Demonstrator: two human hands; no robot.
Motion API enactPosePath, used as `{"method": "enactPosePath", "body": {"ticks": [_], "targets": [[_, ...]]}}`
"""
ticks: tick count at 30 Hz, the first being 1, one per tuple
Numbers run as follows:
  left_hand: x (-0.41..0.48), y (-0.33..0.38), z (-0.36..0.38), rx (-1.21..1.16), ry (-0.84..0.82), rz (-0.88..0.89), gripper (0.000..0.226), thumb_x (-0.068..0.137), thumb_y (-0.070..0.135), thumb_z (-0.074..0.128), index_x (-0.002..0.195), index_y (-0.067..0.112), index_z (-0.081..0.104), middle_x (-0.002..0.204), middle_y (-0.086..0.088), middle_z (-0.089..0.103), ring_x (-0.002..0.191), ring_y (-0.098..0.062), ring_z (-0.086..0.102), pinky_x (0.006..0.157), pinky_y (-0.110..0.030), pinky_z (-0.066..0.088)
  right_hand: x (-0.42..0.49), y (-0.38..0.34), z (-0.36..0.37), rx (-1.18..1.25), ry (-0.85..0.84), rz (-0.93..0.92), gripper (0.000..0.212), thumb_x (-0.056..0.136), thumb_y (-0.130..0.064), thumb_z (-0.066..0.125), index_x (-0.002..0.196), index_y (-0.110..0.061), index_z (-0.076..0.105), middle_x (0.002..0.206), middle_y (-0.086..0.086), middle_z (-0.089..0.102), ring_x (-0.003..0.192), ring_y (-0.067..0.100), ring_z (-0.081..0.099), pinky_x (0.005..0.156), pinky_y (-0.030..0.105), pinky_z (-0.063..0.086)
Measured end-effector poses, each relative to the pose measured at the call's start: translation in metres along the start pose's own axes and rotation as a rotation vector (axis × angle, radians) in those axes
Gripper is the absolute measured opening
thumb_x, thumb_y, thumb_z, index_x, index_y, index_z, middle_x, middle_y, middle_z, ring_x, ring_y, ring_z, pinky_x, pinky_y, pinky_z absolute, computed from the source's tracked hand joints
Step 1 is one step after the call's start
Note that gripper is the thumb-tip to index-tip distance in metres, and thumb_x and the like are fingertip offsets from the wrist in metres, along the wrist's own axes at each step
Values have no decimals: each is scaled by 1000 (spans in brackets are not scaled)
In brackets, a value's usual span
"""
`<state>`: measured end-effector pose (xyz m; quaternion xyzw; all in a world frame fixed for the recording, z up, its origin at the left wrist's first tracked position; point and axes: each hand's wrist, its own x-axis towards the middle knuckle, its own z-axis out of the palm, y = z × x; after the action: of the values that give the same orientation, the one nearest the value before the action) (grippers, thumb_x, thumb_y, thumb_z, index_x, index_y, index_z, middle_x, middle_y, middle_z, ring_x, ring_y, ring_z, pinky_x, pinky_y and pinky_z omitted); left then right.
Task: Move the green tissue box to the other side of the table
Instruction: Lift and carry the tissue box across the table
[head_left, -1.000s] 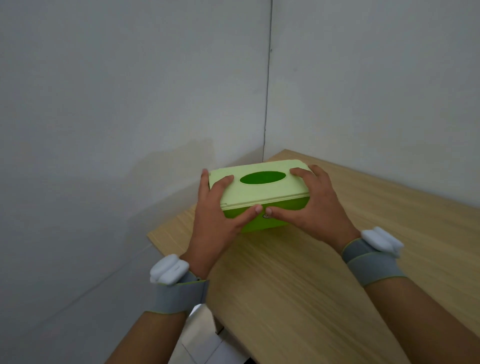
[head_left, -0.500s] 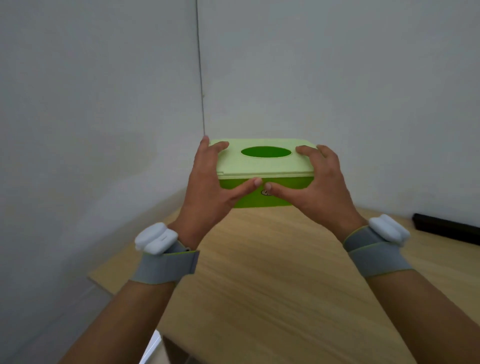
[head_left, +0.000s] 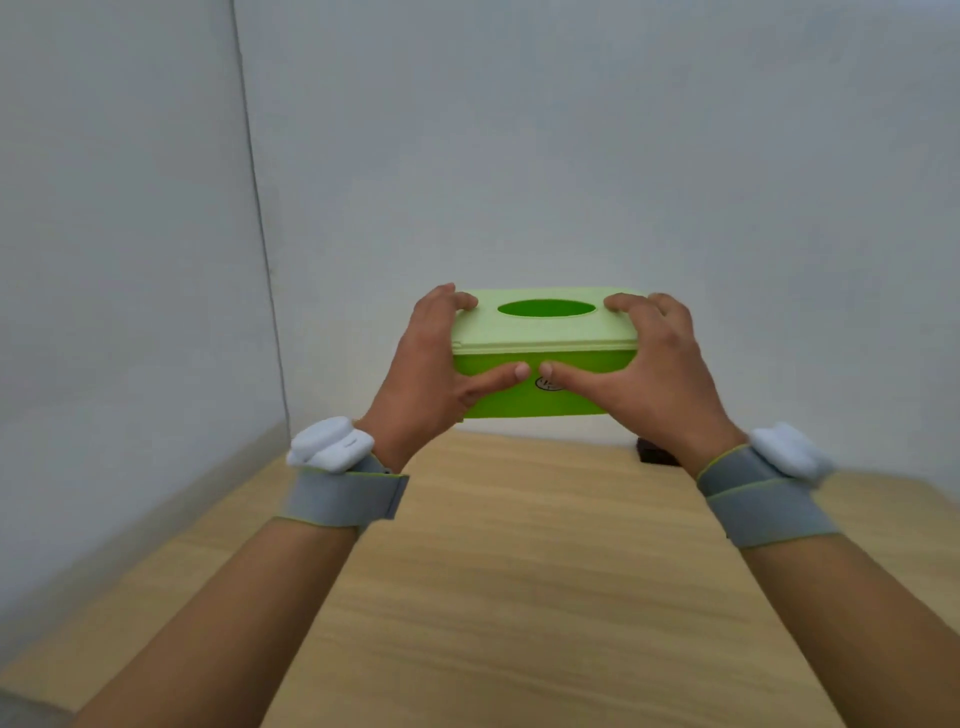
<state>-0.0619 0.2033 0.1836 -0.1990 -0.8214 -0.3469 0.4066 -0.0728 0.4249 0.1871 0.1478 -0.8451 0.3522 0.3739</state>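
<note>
Nearest to me are my two forearms, each with a grey wrist strap carrying a white clip-on unit, reaching out over the bare wooden desk. Past the wrists, my left hand and right hand clamp the green tissue box between them, one hand at each short end. The fingers of each hand curl over the pale lid, and the thumbs lie flat along the darker front face, their tips almost meeting at the middle just above a small oval label.

The box is up off the desk, level, with its oval opening facing up. Its long axis runs straight across from one palm to the other, so neither hand is nearer; the load sits evenly between them. Below and beyond my right wrist a small dark object lies on the desk against the wall; I cannot tell what it is.

I judge the carry is midway. The box should travel sideways along its own length toward my right, and come down short of that dark object.
</note>
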Motion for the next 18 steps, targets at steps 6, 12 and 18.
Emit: {"method": "enactPosePath", "body": {"ticks": [6,12,18], "targets": [[16,39,38,-78,-63,96,77,65,53,80,124,14,49,125,7,39,114,-6,39,87,-5,28,-9,22,-58,-107,63,55,99,50,-81,70,133,-31,48,149,8,30,128,29,44,101,44,45],[31,73,85,-153,-123,145,81,62,61,75,124,15,50,125,8,36,105,5,33,80,6,23,-15,58,-102,-167,114,121,98,50,-81,69,133,-32,47,149,6,29,128,28,42,101,44,45],[46,98,151,-186,-219,166,89,61,66,68,129,13,47,145,-11,36,133,-16,31,88,8,11,-14,111,-136,-199,139,195,98,51,-80,71,133,-32,47,149,5,29,127,26,44,100,44,46]]}}
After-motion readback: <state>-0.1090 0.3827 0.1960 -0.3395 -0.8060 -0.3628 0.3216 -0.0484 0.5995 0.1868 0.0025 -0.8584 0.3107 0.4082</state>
